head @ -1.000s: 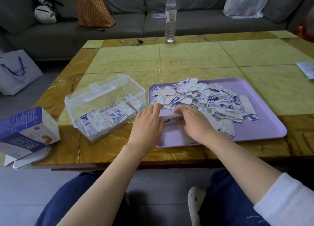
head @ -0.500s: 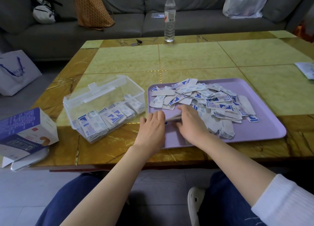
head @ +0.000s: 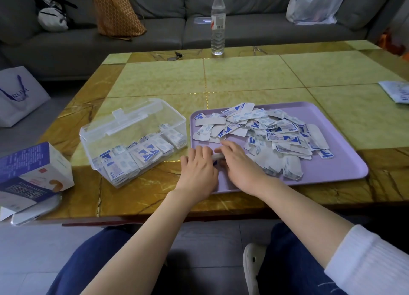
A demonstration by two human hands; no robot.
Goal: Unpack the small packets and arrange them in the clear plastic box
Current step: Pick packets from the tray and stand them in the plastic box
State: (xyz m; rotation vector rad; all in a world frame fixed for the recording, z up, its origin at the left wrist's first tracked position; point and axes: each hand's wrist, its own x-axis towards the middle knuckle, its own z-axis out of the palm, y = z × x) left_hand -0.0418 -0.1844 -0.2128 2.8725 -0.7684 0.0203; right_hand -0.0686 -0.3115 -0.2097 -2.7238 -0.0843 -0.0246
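A heap of small white-and-blue packets lies on a lilac tray. The clear plastic box stands left of the tray, lid open, with several packets stacked in rows inside. My left hand and my right hand meet over the tray's near left corner. Between their fingertips they pinch a thin stack of packets, seen edge on and mostly hidden by the fingers.
A purple-and-white carton lies at the table's left edge over a flat white object. A water bottle stands at the far edge beside keys. Loose packets sit far right. Bags rest on the grey sofa behind.
Both hands have slid slightly forward on the tray with the thin stack kept between them. The heap and the box have not moved.
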